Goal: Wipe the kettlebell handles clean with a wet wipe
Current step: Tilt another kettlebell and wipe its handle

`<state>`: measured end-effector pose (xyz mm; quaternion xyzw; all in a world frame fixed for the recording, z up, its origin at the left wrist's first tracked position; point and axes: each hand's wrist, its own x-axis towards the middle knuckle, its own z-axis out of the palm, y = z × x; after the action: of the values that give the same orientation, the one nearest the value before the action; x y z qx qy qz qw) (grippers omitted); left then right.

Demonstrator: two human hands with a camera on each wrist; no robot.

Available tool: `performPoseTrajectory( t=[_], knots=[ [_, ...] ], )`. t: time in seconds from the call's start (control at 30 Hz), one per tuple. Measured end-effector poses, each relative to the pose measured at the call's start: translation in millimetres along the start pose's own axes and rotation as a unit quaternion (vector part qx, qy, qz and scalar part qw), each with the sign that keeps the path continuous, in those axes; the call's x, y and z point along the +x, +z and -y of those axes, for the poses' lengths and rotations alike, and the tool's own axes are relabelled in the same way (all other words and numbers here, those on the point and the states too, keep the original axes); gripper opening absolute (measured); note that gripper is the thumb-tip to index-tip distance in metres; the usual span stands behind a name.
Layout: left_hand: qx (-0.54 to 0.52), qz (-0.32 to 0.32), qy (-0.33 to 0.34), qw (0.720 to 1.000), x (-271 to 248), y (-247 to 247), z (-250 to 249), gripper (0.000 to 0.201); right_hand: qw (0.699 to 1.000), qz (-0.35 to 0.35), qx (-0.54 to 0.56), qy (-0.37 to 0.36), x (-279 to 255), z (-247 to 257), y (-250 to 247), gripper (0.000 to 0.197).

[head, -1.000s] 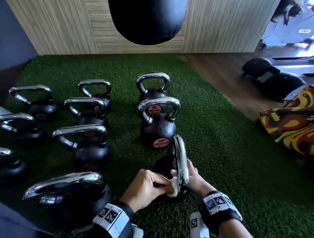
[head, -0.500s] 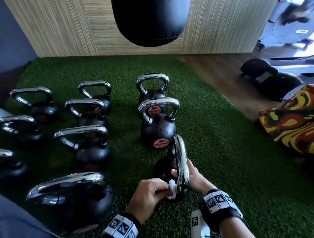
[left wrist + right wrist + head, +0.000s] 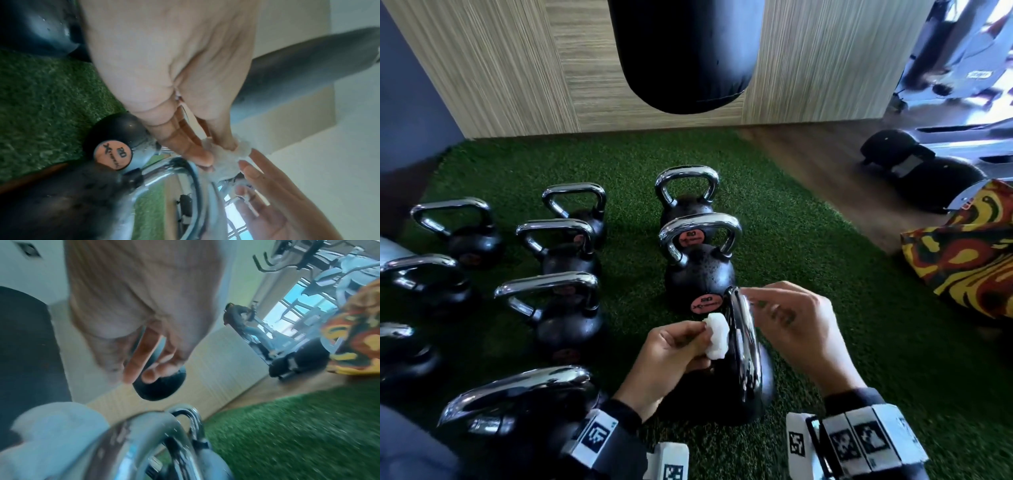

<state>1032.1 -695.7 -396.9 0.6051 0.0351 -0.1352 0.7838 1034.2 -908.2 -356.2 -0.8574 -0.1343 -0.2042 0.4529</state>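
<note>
A black kettlebell [image 3: 726, 394] with a chrome handle [image 3: 744, 346] stands on green turf right in front of me, its handle edge-on. My left hand [image 3: 671, 353] pinches a crumpled white wet wipe [image 3: 717, 335] just left of the handle's upper part; the left wrist view shows the wipe [image 3: 228, 160] between thumb and fingers, above the chrome handle [image 3: 174, 191]. My right hand [image 3: 791, 325] hovers to the right of the handle with fingers spread and loose, holding nothing. In the right wrist view the right hand's fingers [image 3: 139, 360] hang above the handle [image 3: 164, 434].
Several more chrome-handled kettlebells stand on the turf: two straight ahead [image 3: 698, 270] and several to the left [image 3: 558, 308]. A black punching bag [image 3: 685, 51] hangs ahead before a wooden wall. Right of the turf lie wooden floor, exercise machines [image 3: 928, 171] and a colourful cloth [image 3: 969, 250].
My right hand let go of the handle and lifted up to its right with fingers spread. My left hand raised the wipe from the handle's lower part to near its top.
</note>
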Motion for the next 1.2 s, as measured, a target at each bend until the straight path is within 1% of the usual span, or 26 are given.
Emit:
performPoseTrajectory(
  t=[0.07, 0.1, 0.13, 0.2, 0.3, 0.4, 0.5, 0.57, 0.6, 0.63, 0.7, 0.73, 0.77, 0.8, 0.83, 0.87, 0.9, 0.93, 0.97, 1.0, 1.07, 1.13, 1.2],
  knots=[
    [-0.025, 0.028, -0.01, 0.999, -2, 1, -11, 0.019, 0.993, 0.107, 0.033, -0.021, 4, 20, -1, 0.038],
    [-0.038, 0.035, -0.014, 0.999, -2, 2, -15, 0.018, 0.988, 0.146, 0.057, -0.014, 6, 24, 1, 0.044],
    [-0.053, 0.034, -0.017, 0.998, -3, 2, -17, 0.017, 0.984, 0.164, 0.074, -0.008, 6, 25, 3, 0.048],
    [-0.083, 0.015, -0.022, 0.996, -3, 2, -18, 0.016, 0.984, 0.152, 0.096, 0.003, 7, 25, 8, 0.051],
    [-0.095, -0.012, -0.031, 0.995, -1, 1, -14, 0.023, 0.983, 0.132, 0.124, 0.02, 4, 23, 18, 0.048],
    [-0.092, -0.009, -0.03, 0.995, -1, 4, -10, 0.022, 0.986, 0.113, 0.122, 0.03, 1, 23, 27, 0.041],
    [-0.079, -0.003, -0.009, 0.997, -4, 9, -12, 0.023, 0.987, 0.101, 0.12, 0.033, 1, 21, 26, 0.034],
    [-0.078, -0.011, 0.003, 0.997, -6, 14, -15, 0.033, 0.988, 0.088, 0.12, 0.042, 2, 18, 20, 0.028],
    [-0.06, -0.015, 0.01, 0.998, -4, 14, -13, 0.037, 0.988, 0.076, 0.122, 0.051, 2, 16, 17, 0.026],
    [-0.028, -0.017, 0.019, 0.999, -2, 14, -10, 0.036, 0.989, 0.057, 0.122, 0.062, 2, 12, 13, 0.025],
    [0.092, -0.019, 0.044, 0.995, 3, 8, 4, 0.02, 0.988, 0.009, 0.122, 0.092, 3, 0, 6, 0.022],
    [0.173, 0.007, 0.044, 0.984, 7, 2, 15, 0.033, 0.985, -0.015, 0.127, 0.113, 2, -6, 2, 0.021],
    [0.261, 0.057, 0.035, 0.963, 10, -3, 27, 0.057, 0.98, -0.039, 0.137, 0.136, 2, -12, -1, 0.022],
    [0.352, 0.114, 0.016, 0.929, 10, -5, 38, 0.078, 0.975, -0.058, 0.148, 0.158, 0, -18, -3, 0.022],
    [0.43, 0.161, -0.001, 0.888, 9, -5, 50, 0.1, 0.97, -0.074, 0.155, 0.175, -1, -22, -6, 0.021],
    [0.492, 0.186, -0.007, 0.85, 8, -2, 62, 0.121, 0.966, -0.083, 0.157, 0.187, -3, -26, -7, 0.021],
    [0.533, 0.184, 0.006, 0.826, 5, 3, 73, 0.137, 0.965, -0.086, 0.15, 0.196, -6, -30, -8, 0.02],
    [0.552, 0.16, 0.03, 0.818, 3, 10, 86, 0.146, 0.966, -0.083, 0.139, 0.203, -9, -35, -8, 0.02],
    [0.559, 0.124, 0.054, 0.818, 2, 17, 95, 0.149, 0.967, -0.076, 0.123, 0.212, -11, -38, -8, 0.019],
    [0.562, 0.08, 0.072, 0.82, 2, 23, 104, 0.146, 0.967, -0.068, 0.108, 0.22, -13, -40, -8, 0.019],
    [0.569, 0.019, 0.111, 0.815, 7, 27, 119, 0.129, 0.968, -0.053, 0.084, 0.23, -15, -45, -6, 0.019],
    [0.583, -0.017, 0.165, 0.795, 15, 26, 127, 0.111, 0.968, -0.053, 0.069, 0.237, -16, -51, -4, 0.02],
    [0.589, -0.024, 0.187, 0.786, 21, 23, 134, 0.103, 0.965, -0.057, 0.072, 0.245, -15, -57, -2, 0.018]
  ],
)
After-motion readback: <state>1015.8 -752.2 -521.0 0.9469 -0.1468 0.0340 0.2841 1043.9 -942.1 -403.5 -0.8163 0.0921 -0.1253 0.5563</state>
